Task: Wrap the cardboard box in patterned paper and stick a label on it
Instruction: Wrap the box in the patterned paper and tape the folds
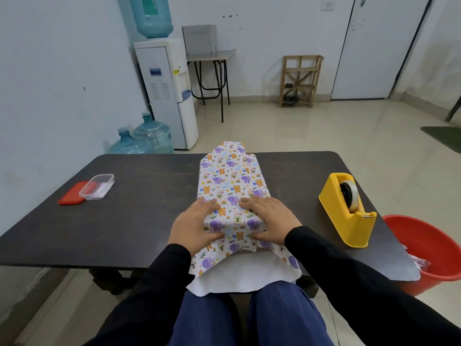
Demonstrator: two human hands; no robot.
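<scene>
The box lies lengthwise on the dark table (149,208), fully covered by white patterned paper (230,181) printed with purple elephants and orange animals; no cardboard shows. My left hand (194,226) lies flat on the near left corner, fingers on top and thumb pressing the near end face. My right hand (268,221) mirrors it on the near right corner. Loose paper hangs over the table's near edge, its white underside (239,275) showing above my lap. At the far end the paper sticks out past the table edge in a folded flap.
A yellow tape dispenser (349,208) with a clear tape roll stands at the right. A clear plastic tub (97,187) and its red lid (71,197) lie at the left. A red bucket (429,250) stands on the floor at the right, beyond the table's corner.
</scene>
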